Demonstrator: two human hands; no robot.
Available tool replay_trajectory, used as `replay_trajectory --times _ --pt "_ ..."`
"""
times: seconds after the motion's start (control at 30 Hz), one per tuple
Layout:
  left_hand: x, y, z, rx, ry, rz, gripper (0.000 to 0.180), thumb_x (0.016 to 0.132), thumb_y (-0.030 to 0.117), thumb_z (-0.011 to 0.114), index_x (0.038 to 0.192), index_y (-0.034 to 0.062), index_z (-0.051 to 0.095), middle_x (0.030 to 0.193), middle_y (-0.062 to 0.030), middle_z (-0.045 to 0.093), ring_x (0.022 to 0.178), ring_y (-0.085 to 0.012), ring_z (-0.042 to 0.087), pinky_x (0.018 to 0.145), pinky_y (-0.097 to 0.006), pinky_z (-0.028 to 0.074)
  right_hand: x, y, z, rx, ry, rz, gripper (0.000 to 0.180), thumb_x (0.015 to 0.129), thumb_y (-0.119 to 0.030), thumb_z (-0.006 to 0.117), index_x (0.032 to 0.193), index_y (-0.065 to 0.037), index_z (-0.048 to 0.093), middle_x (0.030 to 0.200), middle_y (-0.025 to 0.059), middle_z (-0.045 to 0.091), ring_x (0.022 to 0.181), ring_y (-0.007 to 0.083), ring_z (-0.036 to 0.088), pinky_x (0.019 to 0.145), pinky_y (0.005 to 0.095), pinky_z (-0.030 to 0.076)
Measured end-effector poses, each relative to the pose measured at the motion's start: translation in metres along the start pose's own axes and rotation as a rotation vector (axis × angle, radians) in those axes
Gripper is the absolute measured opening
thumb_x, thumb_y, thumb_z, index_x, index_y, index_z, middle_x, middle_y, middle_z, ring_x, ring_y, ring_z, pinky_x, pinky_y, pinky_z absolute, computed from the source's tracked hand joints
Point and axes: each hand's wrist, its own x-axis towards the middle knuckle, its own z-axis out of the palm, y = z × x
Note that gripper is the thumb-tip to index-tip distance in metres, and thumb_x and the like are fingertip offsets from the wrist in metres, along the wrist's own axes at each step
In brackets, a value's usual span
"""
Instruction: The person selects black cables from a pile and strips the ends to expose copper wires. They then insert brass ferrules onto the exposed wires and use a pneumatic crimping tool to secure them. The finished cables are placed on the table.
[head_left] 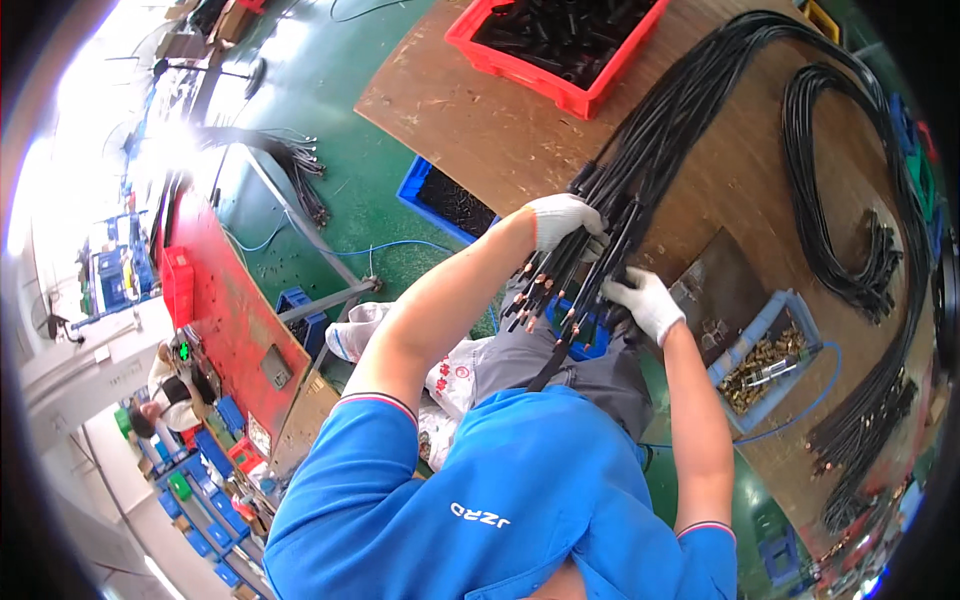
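A thick bundle of black cables (pixel 690 95) runs over the wooden table and hangs off its near edge towards my lap. Bare copper (pixel 540 285) shows at many of the loose ends, which lie at uneven lengths. My left hand (pixel 565 220), in a whitish work glove, is wrapped round the bundle a little above those ends. To its right, my gloved right hand (pixel 648 305) is closed at the side of the bundle, thumb and fingers on black cable near the ends. Its fingertips are partly hidden.
A red crate (pixel 580 98) of black parts stands at the table's far edge. On the right are a blue crate (pixel 745 350) of brass fittings and another cable coil (pixel 800 180). A blue bin (pixel 412 185) sits below the table. Far left, a person (pixel 175 395) is by a red table (pixel 225 320).
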Motion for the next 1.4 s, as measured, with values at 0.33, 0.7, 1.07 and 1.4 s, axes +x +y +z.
replay_trajectory --times 0.33,0.7,1.07,1.4 --pt "0.014 -0.004 -0.011 0.509 0.249 0.081 0.038 0.083 0.013 0.077 0.116 -0.0035 0.074 0.096 -0.0132 0.077 0.081 -0.0233 0.075 0.077 -0.040 0.064 -0.046 0.028 0.031 -0.126 -0.042 -0.013 0.049 0.096 -0.037 0.079 0.124 0.003 0.075 0.113 0.0132 0.080 0.105 0.0187 0.071 0.099 0.0351 0.053" --pt "0.009 -0.008 0.004 0.235 0.140 0.018 0.024 0.087 0.011 0.084 0.108 0.0046 0.076 0.091 -0.0082 0.076 0.070 -0.0176 0.072 0.064 -0.033 0.061 -0.062 0.050 0.060 0.043 -0.204 0.006 0.045 0.093 -0.035 0.081 0.118 0.001 0.074 0.106 0.0153 0.078 0.098 0.0229 0.070 0.091 0.0373 0.053" --pt "0.004 -0.018 0.027 0.181 0.215 0.132 0.023 0.087 0.006 0.082 0.107 0.0010 0.073 0.089 -0.0066 0.075 0.070 -0.0170 0.071 0.064 -0.033 0.061 -0.092 0.020 0.060 -0.373 -0.257 0.047 0.045 0.093 -0.038 0.079 0.120 -0.003 0.073 0.101 0.0150 0.076 0.090 0.0219 0.067 0.090 0.0373 0.053" --pt "0.002 -0.015 0.031 0.149 0.213 0.132 0.028 0.084 0.002 0.083 0.109 0.0013 0.070 0.093 -0.0091 0.074 0.074 -0.0194 0.072 0.065 -0.033 0.063 -0.093 0.008 0.060 -0.256 -0.294 0.122 0.047 0.093 -0.036 0.082 0.122 0.000 0.074 0.102 0.0116 0.076 0.093 0.0168 0.065 0.091 0.0349 0.052"
